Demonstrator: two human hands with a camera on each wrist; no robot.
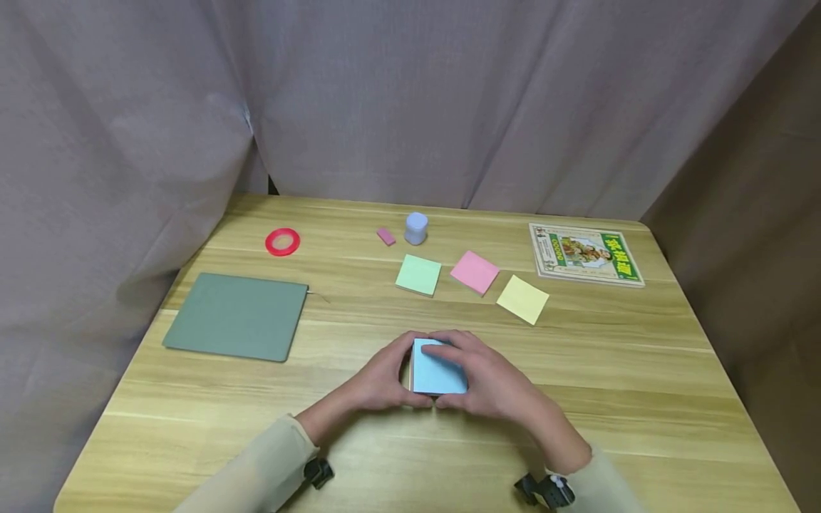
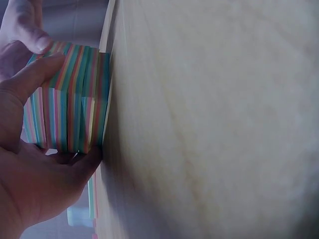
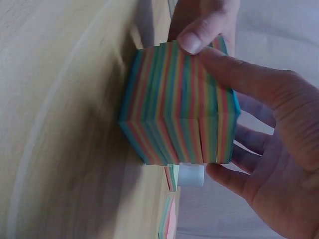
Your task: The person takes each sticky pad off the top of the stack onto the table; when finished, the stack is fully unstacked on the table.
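Both hands clasp striped note block (image 1: 438, 367) on table (image 1: 641, 370): left hand (image 1: 383, 381) grip curled round left side, right hand (image 1: 490, 381) right.

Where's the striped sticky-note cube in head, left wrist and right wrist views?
Head: sticky-note cube low centre, blue top sheet up, between left hand and right hand.
Left wrist: cube at left, against the table.
Right wrist: cube centre.
Shared landmark: the wooden table under the cube.
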